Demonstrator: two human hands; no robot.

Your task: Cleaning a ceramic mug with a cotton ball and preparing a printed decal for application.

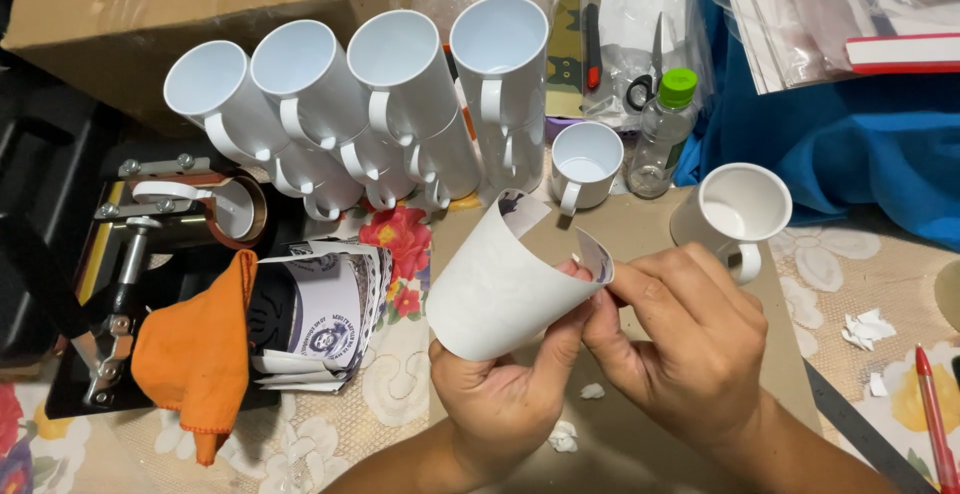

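Both hands meet low in the head view, over a brown board (640, 229) that lies on a flowered tablecloth (400, 384). The left hand (505, 394) comes up from below with its fingers curled around the lower edge of a curled sheet of white paper (495, 289), thumb pressed against the outer face. The right hand (685, 339) pinches the sheet's free upper corner between thumb and forefinger, the other fingers folded in. The sheet bends into an open tube, its printed side turned inward, and it hangs just above the board, clear of the mugs.

Small torn scraps of white paper (565, 437) lie on the board under the wrists. Beyond the right hand stands a white mug (735, 216), mouth up, on the board's far corner. Behind the paper a smaller white mug (585, 164) stands beside a clear bottle with a green cap (665, 129). Rows of stacked white mugs (370, 104) lean on their sides against a cardboard box (190, 4).

At the left sits a mug heat press (150, 254) with a mug clamped in it, an orange cloth (200, 349) draped over its front. Printed paper sheets (325, 319) curl in a pile just beside the cloth. Scissors (645, 79) lie behind the bottle, a blue cloth (850, 149) covers the far right, and a red pen (935, 419) lies at the right edge.
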